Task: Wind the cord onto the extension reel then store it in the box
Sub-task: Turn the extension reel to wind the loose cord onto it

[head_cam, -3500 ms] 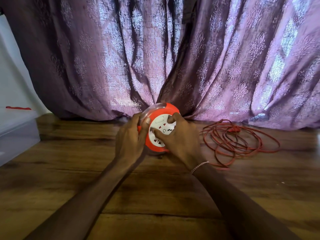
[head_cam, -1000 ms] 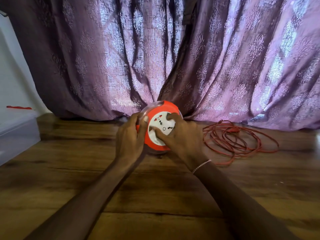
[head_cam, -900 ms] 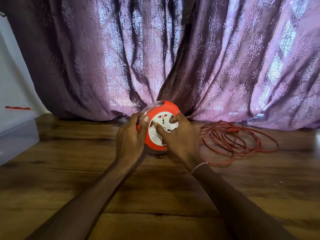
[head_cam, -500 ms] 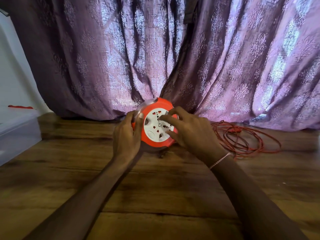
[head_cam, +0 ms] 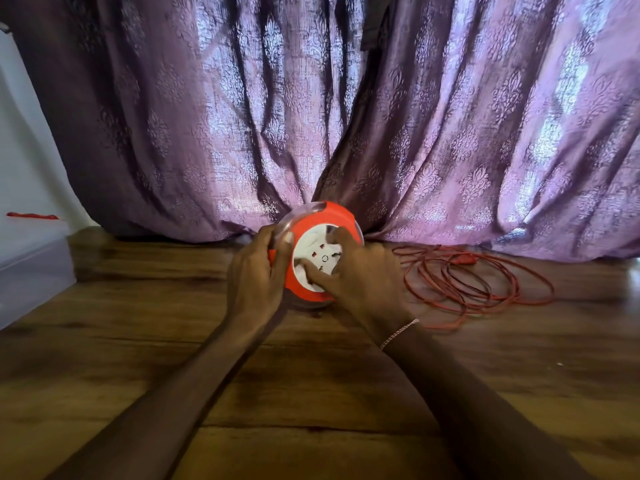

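Observation:
An orange extension reel (head_cam: 313, 221) with a white socket face stands tilted on the wooden floor in front of the curtain. My left hand (head_cam: 254, 275) grips its left rim. The fingers of my right hand (head_cam: 360, 278) press on the white socket face, which looks blurred. A thin red cord (head_cam: 474, 282) lies in loose loops on the floor to the right of the reel, touching the curtain hem. A translucent plastic box (head_cam: 34, 268) sits at the far left edge.
A purple patterned curtain (head_cam: 346, 116) hangs right behind the reel down to the floor. A small red piece (head_cam: 31, 215) lies on top of the box. Wooden floor (head_cam: 311, 393) stretches toward me under my forearms.
My right hand has kept turning the white socket face. The loops of cord have shifted and drawn slightly toward the reel. My left hand stays on the rim.

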The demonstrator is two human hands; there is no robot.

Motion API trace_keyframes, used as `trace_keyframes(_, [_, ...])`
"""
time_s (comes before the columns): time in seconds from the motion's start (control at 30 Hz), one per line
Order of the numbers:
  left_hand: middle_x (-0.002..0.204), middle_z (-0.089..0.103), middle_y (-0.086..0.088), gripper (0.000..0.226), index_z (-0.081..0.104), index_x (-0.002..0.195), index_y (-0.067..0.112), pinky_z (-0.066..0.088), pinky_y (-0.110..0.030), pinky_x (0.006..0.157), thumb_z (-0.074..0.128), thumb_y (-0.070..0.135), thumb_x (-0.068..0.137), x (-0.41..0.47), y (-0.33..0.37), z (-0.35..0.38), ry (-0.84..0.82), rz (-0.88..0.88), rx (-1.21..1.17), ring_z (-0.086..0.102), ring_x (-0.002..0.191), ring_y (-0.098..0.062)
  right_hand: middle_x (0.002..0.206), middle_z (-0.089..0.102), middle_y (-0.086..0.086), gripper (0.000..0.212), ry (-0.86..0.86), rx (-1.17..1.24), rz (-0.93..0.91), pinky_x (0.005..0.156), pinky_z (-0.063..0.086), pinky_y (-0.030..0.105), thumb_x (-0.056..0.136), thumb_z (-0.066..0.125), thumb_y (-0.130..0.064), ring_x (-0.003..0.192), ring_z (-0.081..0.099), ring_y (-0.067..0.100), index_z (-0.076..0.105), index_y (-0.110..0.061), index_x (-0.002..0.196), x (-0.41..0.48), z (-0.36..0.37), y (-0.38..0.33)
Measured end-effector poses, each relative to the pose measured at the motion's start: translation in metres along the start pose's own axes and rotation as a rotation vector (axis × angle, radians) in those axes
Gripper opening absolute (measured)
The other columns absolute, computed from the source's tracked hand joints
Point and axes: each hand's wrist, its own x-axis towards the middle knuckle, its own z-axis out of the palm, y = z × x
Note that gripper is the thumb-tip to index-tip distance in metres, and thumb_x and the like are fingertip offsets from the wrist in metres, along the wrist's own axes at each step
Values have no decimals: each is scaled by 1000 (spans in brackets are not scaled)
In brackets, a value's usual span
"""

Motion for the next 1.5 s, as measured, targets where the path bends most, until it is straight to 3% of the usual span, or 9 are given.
trace_keyframes(0.07, [98,77,-9,54,67,122,19,55,-43,77,36,58,101,-1,3,0,4,5,-7,71,90,-30,75,77,7,63,-100,363,324,73,60,43,69,69,-78,79,75,32,62,-28,107,-1,0,-7])
trace_keyframes(0.23, [93,76,-8,52,68,119,21,54,-40,73,36,58,101,0,-3,2,15,-35,-6,71,85,-29,68,76,19,45,-342,1183,788,41,44,24,87,83,-36,47,69,27,53,-11,110,2,-10,-16])
trace_keyframes(0.43, [82,75,-6,60,67,101,23,56,-51,72,34,73,96,11,-23,7,73,-244,-120,71,82,-33,87,74,-9,25,35,88,-276,56,54,34,88,75,-46,70,73,20,67,-33,108,16,-28,33])
trace_keyframes(0.57, [86,76,-4,58,68,106,26,57,-49,73,34,72,96,10,-22,6,42,-229,-84,72,84,-30,114,65,0,56,-43,-162,-534,48,39,30,87,68,-56,81,70,25,59,-37,139,10,-25,21])
trace_keyframes(0.83, [91,77,-4,51,66,115,26,58,-47,73,35,64,101,9,-13,1,6,-158,-11,73,86,-28,88,67,4,68,18,-333,-438,47,26,27,78,77,-56,53,65,27,58,-44,142,0,-12,-1])
trace_keyframes(1.13, [92,76,-3,61,67,114,24,56,-45,75,30,70,98,3,-2,-2,-9,-102,12,71,88,-28,93,76,13,69,-107,-117,-129,66,53,40,81,65,-73,83,72,39,55,-43,142,2,-14,-5])
trace_keyframes(1.23, [94,77,-3,62,67,116,25,56,-45,75,30,70,97,0,3,0,-21,-96,7,72,88,-27,100,78,10,70,-169,137,235,83,58,43,68,66,-84,96,73,34,63,-37,120,2,-9,-7])
trace_keyframes(1.37, [90,75,-4,61,67,117,25,54,-42,71,30,69,96,-1,3,1,-24,-69,30,70,84,-28,64,75,13,51,-281,903,666,69,60,51,74,85,-59,57,74,30,54,-26,97,-1,-3,-9])
trace_keyframes(1.5, [91,76,-7,64,68,113,24,55,-43,73,29,72,94,-1,-2,3,-3,-111,29,70,87,-32,85,78,2,57,-217,164,226,70,59,43,78,62,-79,78,74,30,57,-30,107,2,-8,4])
